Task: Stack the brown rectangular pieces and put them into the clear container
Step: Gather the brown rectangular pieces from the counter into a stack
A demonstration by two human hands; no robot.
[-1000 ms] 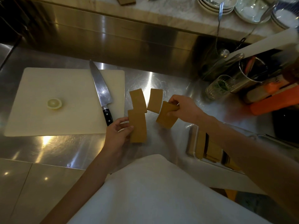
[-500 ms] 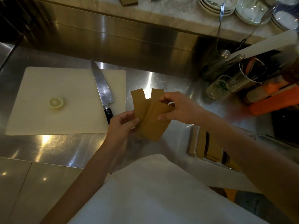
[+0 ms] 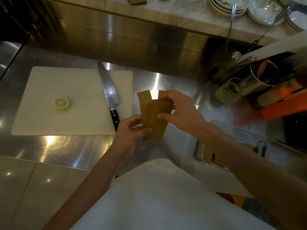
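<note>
Steel counter (image 3: 69, 146), dimly lit, with the person standing at its near edge in a white apron (image 3: 157, 196). Both hands meet over the middle of the counter on a small stack of brown rectangular pieces (image 3: 155, 123). Left hand (image 3: 131, 130) pinches the stack's near left edge, thumb on top and fingers beneath. Right hand (image 3: 181, 112) is closed on the far right end of the same stack, thumb laid across the top face. The pieces in the stack are not squared up; their edges fan slightly. Two more brown pieces (image 3: 144, 97) lie flat on the counter just beyond, partly covered by the stack and the right hand.

Clear container (image 3: 232, 130) sits on the counter to the near right, largely behind the right forearm; several brown pieces stand on edge inside it.

White cutting board (image 3: 49, 117) occupies the left of the counter, with a lemon slice (image 3: 61, 102) on it and a chef's knife (image 3: 108, 90) lying along its right side, handle toward the near edge and just beside the left hand. Stacked plates (image 3: 229, 4) stand on the far shelf at right.
</note>
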